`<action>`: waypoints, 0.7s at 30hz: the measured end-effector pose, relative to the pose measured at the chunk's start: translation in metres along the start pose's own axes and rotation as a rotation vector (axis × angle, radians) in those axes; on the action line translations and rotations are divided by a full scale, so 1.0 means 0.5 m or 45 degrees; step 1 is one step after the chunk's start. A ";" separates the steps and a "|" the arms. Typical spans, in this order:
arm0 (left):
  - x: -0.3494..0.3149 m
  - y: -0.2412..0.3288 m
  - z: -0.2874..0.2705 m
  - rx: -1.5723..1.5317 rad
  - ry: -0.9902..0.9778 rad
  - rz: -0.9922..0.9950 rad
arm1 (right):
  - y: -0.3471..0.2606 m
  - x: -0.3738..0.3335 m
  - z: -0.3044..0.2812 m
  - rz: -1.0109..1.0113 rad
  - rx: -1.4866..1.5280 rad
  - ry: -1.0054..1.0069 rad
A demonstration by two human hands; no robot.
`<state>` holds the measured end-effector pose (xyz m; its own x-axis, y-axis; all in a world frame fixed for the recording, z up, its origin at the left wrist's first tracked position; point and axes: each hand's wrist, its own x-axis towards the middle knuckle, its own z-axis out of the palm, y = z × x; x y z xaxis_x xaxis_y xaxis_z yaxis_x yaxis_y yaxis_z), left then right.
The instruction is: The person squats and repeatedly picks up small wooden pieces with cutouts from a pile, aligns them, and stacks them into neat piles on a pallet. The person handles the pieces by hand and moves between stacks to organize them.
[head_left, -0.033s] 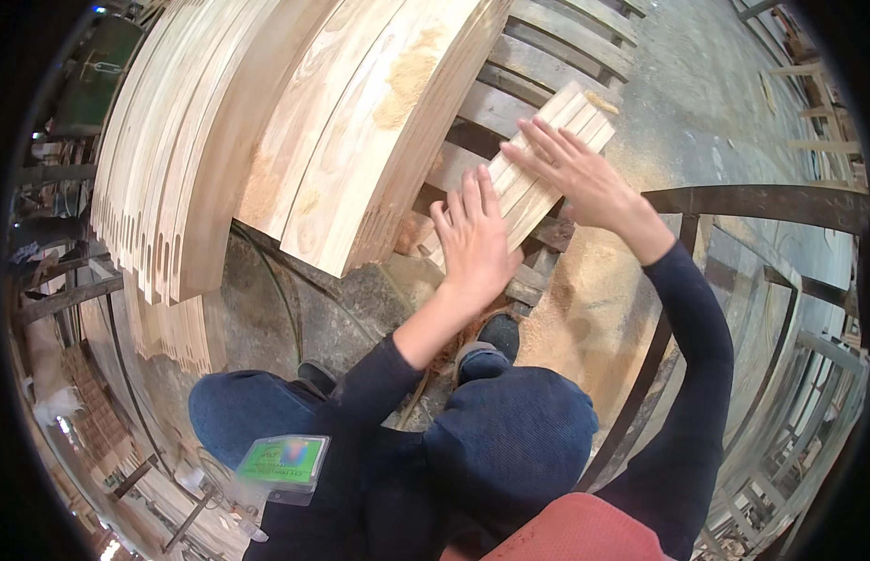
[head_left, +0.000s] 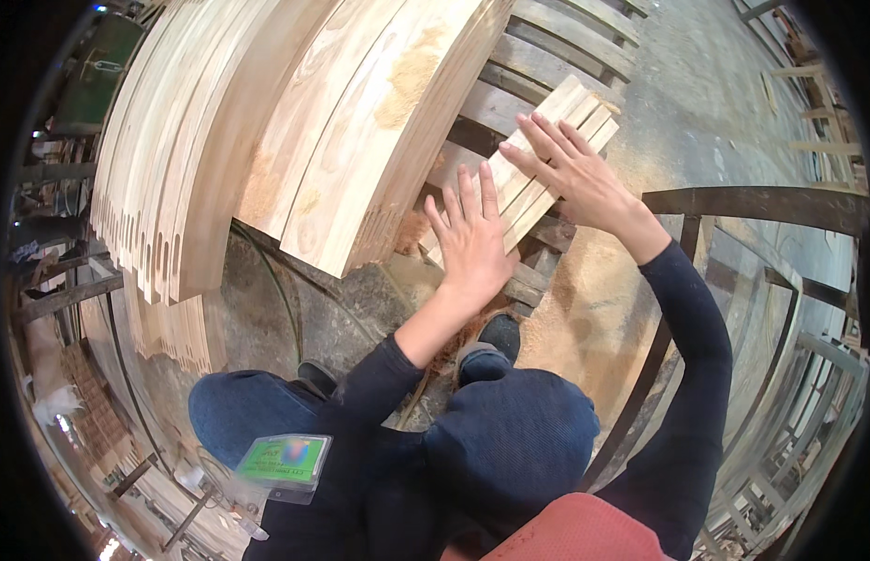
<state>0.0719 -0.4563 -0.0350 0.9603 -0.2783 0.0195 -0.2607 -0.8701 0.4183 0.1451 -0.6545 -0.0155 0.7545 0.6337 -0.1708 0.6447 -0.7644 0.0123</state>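
Note:
Several pale wooden strips (head_left: 566,100) lie side by side on a slatted pallet (head_left: 540,47), with narrow gaps between some of them. My left hand (head_left: 474,234) lies open on the nearer part of the strips, its fingers spread. Farther along, my right hand (head_left: 584,182) rests open across the same strips, fingers stretched out and slightly apart. Neither hand grips anything. Both palms hide parts of the wood beneath.
Left of the strips stands a large stack of boards (head_left: 346,140), with sawdust (head_left: 412,79) on top. More slotted boards (head_left: 192,159) stand farther left. A dark metal frame (head_left: 762,204) rises at right, beside sawdust on the floor (head_left: 599,309). A hose (head_left: 281,294) runs below the boards.
Gaps between the strips show more clearly, and the leftmost strip reaches slightly farther away. My left hand's fingers have spread wider; my right hand has barely moved.

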 end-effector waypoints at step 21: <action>0.039 0.033 -0.115 0.139 0.386 0.234 | 0.043 0.045 -0.123 -0.291 -0.168 0.819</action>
<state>0.0921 -0.4525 0.0244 0.8780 -0.3154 0.3602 -0.4251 -0.8595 0.2837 0.1835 -0.6491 0.0413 0.4947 0.7530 0.4339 0.7748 -0.6083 0.1722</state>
